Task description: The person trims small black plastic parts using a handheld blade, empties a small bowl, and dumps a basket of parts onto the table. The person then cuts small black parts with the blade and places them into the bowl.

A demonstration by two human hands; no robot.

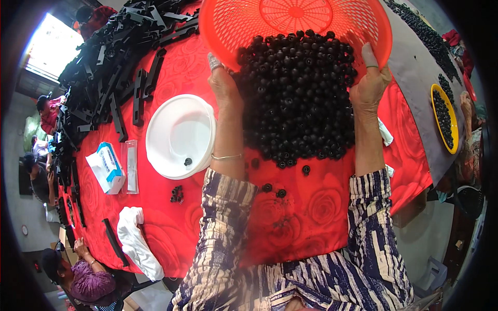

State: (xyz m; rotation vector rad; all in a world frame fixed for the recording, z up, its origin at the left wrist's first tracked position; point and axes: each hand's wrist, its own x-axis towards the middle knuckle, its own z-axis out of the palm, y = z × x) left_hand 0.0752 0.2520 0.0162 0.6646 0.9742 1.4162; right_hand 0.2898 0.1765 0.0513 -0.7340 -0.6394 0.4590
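Both hands grip the rim of an orange-red plastic basket (223,26) with a perforated wall, tilted toward me. My left hand (226,85) is closed on its left side, my right hand (371,82) on its right. Pale coverings show on both thumbs. Between my forearms lies a large heap of small round black parts (298,103), each with a hole, spread from the basket's near rim over the red tablecloth (311,223). A few stray parts (281,193) sit nearer me. The fingers beneath the basket are hidden.
Left stands a white bowl (155,135) holding one black part, beside a tissue pack (106,168). A white cloth (136,243) lies nearer. Long black pieces (119,62) pile up at far left. At right, a yellow tray (434,111) holds black parts. Other people sit along the left.
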